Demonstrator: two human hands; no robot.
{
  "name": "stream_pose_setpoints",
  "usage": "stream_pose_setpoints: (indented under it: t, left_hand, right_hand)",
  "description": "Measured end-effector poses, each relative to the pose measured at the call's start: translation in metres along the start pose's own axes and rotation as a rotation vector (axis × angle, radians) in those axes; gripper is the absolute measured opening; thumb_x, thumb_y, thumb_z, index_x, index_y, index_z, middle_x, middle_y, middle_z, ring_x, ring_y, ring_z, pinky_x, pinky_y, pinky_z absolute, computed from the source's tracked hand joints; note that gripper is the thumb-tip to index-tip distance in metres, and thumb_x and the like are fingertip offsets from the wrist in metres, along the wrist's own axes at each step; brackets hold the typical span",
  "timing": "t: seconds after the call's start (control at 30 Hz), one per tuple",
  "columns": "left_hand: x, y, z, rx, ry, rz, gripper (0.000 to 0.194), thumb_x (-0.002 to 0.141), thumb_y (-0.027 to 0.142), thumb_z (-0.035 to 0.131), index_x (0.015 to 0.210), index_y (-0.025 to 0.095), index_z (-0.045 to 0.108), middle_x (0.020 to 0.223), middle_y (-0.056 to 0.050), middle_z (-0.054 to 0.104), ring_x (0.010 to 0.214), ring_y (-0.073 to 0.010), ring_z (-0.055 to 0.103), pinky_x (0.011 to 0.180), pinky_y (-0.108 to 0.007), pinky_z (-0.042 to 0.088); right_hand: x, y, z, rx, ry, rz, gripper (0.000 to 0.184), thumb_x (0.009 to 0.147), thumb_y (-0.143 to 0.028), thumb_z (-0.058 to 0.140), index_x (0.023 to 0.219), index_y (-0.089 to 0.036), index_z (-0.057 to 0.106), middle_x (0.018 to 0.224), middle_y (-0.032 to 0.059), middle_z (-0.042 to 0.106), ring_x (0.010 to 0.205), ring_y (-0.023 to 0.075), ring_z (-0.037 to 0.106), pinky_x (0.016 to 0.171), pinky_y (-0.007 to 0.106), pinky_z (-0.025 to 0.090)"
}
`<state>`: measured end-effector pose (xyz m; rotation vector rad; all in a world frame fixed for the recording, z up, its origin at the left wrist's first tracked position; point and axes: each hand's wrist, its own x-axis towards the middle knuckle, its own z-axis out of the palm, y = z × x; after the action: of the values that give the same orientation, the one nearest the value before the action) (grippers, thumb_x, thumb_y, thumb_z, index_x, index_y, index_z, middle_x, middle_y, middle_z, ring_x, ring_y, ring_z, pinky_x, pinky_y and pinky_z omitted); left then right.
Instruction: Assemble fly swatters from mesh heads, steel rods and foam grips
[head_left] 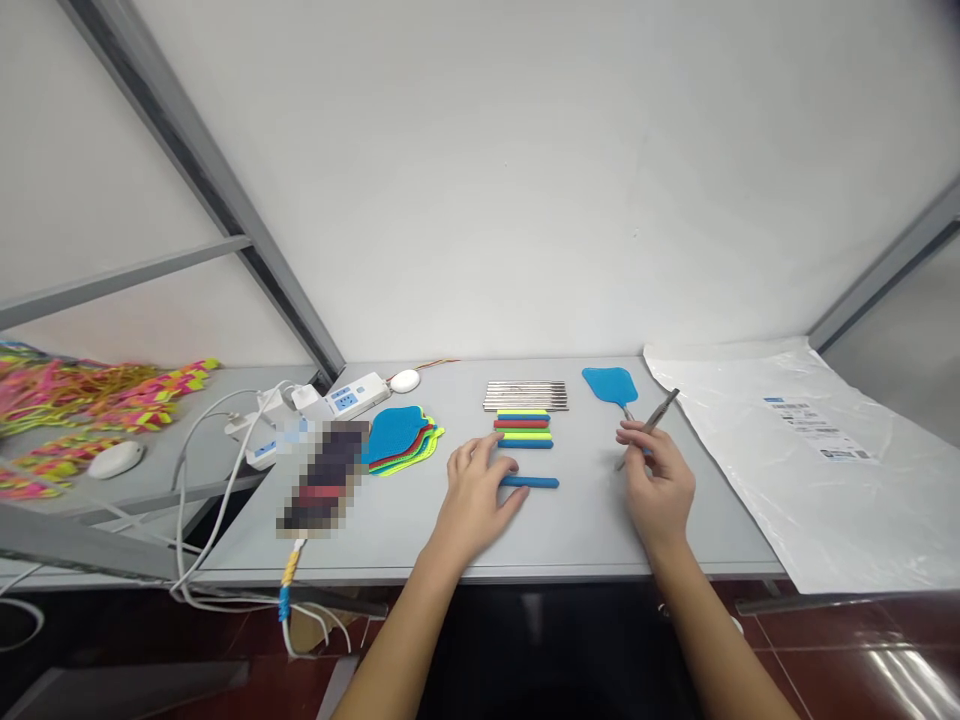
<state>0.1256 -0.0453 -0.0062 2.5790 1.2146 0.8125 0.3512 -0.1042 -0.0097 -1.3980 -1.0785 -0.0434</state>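
Note:
My left hand (480,490) lies on the grey table (585,520), thumb and fingers closed on the left end of a loose blue handle stick (534,482). Just behind it sits a small pile of coloured handle sticks (523,428) and a row of metal rods (525,395). My right hand (656,480) pinches a thin metal rod (654,418) that points up and to the right. A blue swatter head (610,385) lies flat beyond that hand, with its short stem towards my fingers.
A stack of coloured swatter heads (401,438) lies left of centre, beside a blurred dark object (322,478). Power strips (352,395), cables and a white oval device (405,380) sit at the back left. A white plastic bag (810,450) covers the right side. Coloured swatters (90,400) pile on the left table.

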Motion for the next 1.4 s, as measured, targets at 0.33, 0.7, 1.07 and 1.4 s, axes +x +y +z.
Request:
stream_pose_setpoints:
  t: [0.33,0.7,1.07,1.4]
  left_hand:
    - [0.06,0.03,-0.017,-0.576,0.199,0.092,0.015,0.082,0.034,0.064,0.09,0.022,0.062,0.077,0.001,0.065,0.067,-0.0134,0.059,0.063,-0.027,0.048]
    - [0.09,0.063,0.042,-1.013,-0.008,0.052,0.018,0.093,0.035,0.046,0.085,0.019,0.045,0.094,-0.006,0.06,0.082,-0.0151,0.06,0.075,-0.03,0.047]
    - [0.08,0.056,0.072,-0.805,-0.3,-0.003,0.024,0.099,0.04,0.028,0.094,0.02,0.041,0.07,0.003,0.043,0.06,-0.0122,0.039,0.057,-0.028,0.031]
    - [0.089,0.059,0.07,-0.829,-0.357,0.02,0.024,0.099,0.038,0.031,0.093,0.019,0.044,0.076,0.002,0.048,0.066,-0.0127,0.039,0.061,-0.028,0.03]
  right_hand:
    - [0.03,-0.021,-0.001,0.145,0.183,0.039,0.018,0.088,-0.023,0.05,0.105,-0.021,0.054,0.098,0.0064,0.062,0.073,0.0154,0.064,0.062,0.029,0.05]
    - [0.119,-0.03,0.028,0.408,-0.052,-0.042,0.025,0.091,-0.026,0.043,0.116,-0.025,0.043,0.067,-0.0061,0.041,0.047,0.0087,0.041,0.043,0.023,0.037]
    - [0.109,-0.027,0.046,0.943,-0.216,0.328,0.042,0.094,-0.042,0.042,0.059,-0.022,0.029,0.048,-0.0085,0.021,0.039,0.0076,0.023,0.04,0.024,0.029]
    - [0.093,-0.038,0.04,1.017,-0.427,0.319,0.044,0.094,-0.044,0.043,0.058,-0.022,0.029,0.046,-0.0086,0.02,0.038,0.007,0.019,0.038,0.023,0.026]
